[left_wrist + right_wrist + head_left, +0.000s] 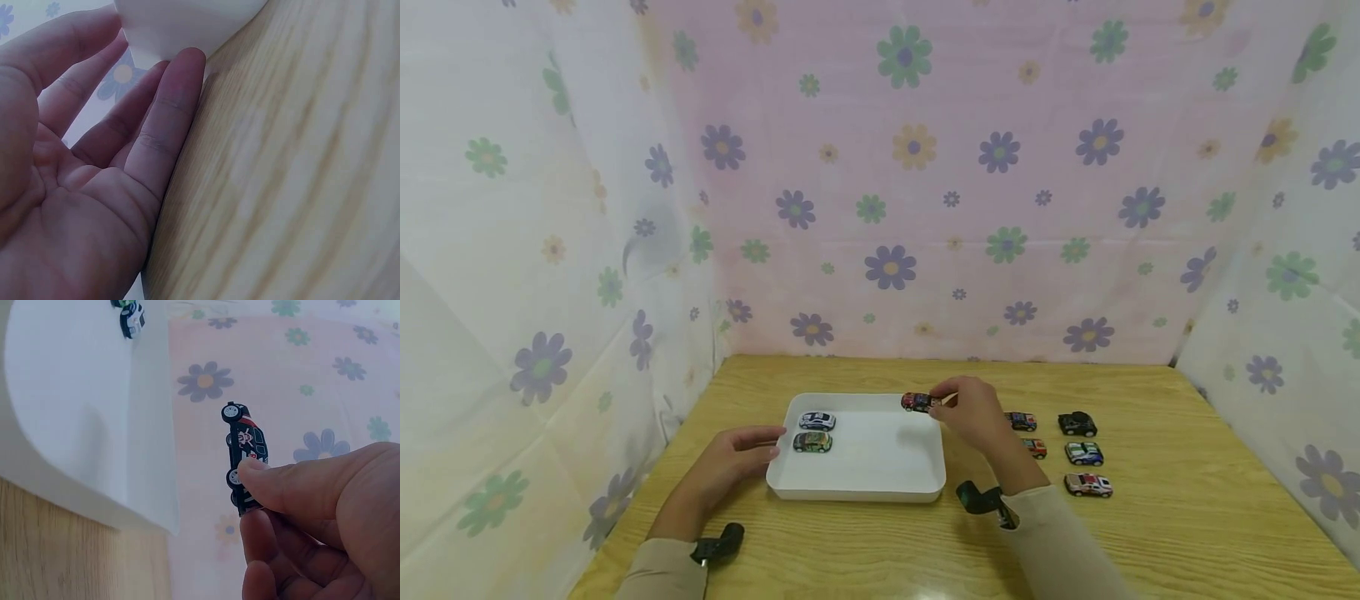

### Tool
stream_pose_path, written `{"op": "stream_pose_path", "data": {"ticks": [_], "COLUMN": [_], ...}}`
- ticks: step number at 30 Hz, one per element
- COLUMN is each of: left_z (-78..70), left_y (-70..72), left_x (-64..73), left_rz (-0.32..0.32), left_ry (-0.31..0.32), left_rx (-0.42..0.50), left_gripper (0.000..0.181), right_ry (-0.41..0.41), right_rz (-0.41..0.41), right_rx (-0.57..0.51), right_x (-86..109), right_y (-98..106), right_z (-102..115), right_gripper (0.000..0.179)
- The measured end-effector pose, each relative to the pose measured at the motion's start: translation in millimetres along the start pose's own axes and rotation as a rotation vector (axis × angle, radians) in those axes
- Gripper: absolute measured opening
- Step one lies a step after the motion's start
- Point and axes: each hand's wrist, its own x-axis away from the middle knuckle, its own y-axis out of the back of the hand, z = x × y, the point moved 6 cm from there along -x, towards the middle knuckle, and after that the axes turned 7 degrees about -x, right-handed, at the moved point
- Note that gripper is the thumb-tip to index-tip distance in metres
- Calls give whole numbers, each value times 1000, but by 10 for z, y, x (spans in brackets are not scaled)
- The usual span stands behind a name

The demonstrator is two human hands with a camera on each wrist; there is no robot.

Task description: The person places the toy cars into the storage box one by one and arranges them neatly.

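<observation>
My right hand pinches a small dark toy car with red markings above the far right corner of the white tray. The right wrist view shows the same car held between thumb and fingers, off the tray's edge. My left hand rests flat on the table with straight fingers touching the tray's left side. Two toy cars, one white and one olive, lie in the tray's left part.
Several more toy cars stand on the wooden table right of the tray, among them a black one, a green-white one and a red-white one. Flowered cloth walls close in the back and both sides.
</observation>
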Motion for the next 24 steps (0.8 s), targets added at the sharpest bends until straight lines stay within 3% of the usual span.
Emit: {"op": "stream_pose_path", "data": {"ticks": [24], "left_z": [51], "left_y": [19], "left_x": [-46], "left_rz": [-2], "left_ry": [9], "left_rx": [-4], "left_gripper": [50], "right_ry": [80], "right_rz": [123], "right_rx": [10], "right_x": [66], "right_y": [-507], "right_z": [351], "right_gripper": [18]}}
